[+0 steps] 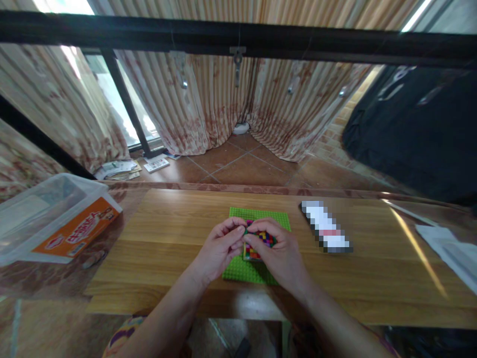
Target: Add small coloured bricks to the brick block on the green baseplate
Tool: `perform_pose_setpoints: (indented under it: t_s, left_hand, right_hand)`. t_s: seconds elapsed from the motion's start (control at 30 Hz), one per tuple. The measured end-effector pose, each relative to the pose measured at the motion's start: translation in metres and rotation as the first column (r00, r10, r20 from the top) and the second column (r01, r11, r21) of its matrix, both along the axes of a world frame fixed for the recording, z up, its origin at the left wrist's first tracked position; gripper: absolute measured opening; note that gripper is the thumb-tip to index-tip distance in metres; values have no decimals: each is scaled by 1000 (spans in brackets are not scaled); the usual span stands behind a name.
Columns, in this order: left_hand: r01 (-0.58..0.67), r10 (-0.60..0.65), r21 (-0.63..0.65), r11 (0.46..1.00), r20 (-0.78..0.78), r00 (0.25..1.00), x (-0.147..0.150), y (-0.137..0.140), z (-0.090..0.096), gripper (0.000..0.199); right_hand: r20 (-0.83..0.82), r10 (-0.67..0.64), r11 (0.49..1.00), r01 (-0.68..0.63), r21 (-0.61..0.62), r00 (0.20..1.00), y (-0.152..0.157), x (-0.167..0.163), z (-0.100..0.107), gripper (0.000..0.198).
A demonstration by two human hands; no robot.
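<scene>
A right hand (281, 248) curls its thumb and fingers around a small multicoloured brick block (252, 252), near the center of the frame, while a left hand (219, 247) pinches thumb and forefinger together at the block's upper left corner. What, if anything, sits between the left fingertips is too small and too covered to tell, and the hands also conceal whether the block touches the green studded baseplate (236, 272) directly beneath it. The baseplate lies flat on a wooden table (167, 223) that spans the lower half of the frame. Bare forearms reach in from the bottom edge, with patterned fabric (124, 332) showing at lower left. Right of center on the tabletop lies a dark-edged, slanted object (326, 226), its surface pixelated; white papers (445, 246) lie at the far right, beyond a narrow streak of sunlight. At left, beside the table, stands a clear plastic bin (55, 194) bearing an orange label (80, 228). Farther out, printed papers (119, 169) rest on the floor at left, striped, flower-patterned curtains (208, 104) fall to reddish tiles (238, 161), a black bar (130, 32) crosses the top, and dark fabric (421, 129) fills the upper right.
</scene>
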State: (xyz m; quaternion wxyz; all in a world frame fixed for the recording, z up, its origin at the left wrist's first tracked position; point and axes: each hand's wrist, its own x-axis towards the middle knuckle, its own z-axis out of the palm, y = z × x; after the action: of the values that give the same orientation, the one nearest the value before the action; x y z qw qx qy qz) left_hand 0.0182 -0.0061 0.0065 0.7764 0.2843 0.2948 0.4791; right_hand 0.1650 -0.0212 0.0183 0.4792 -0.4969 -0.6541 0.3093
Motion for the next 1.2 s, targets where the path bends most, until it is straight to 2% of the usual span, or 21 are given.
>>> perform_pose_setpoints:
  t_s: [0.2, 0.4, 0.73, 0.87, 1.03, 1.2]
  left_hand:
    - [-2, 2, 12, 1000, 5, 1000, 0, 0, -1, 29]
    - [3, -2, 31, 1000, -13, 1000, 1, 0, -1, 29]
    - [-68, 69, 25, 997, -38, 997, 2, -1, -2, 29]
    - [-78, 78, 10, 997, -58, 995, -1, 0, -1, 30]
    - [-150, 149, -17, 988, -63, 987, -7, 5, -1, 31]
    - [-153, 153, -9, 988, -61, 986, -9, 7, -2, 29]
  right_hand:
    - [-22, 13, 1000, -13, -6, 1000, 0, 0, 2, 15]
    - [-44, 14, 998, -16, -64, 999, 2, 1, -1, 14]
    - [27, -10, 1000, 10, -5, 1000, -2, 0, 2, 8]
    - [87, -54, 998, 50, 40, 995, 4, 14, 3, 12]
    - [190, -151, 983, 127, 130, 970, 15, 40, 3, 13]
    - [278, -84, 994, 61, 90, 957, 17, 48, -1, 11]
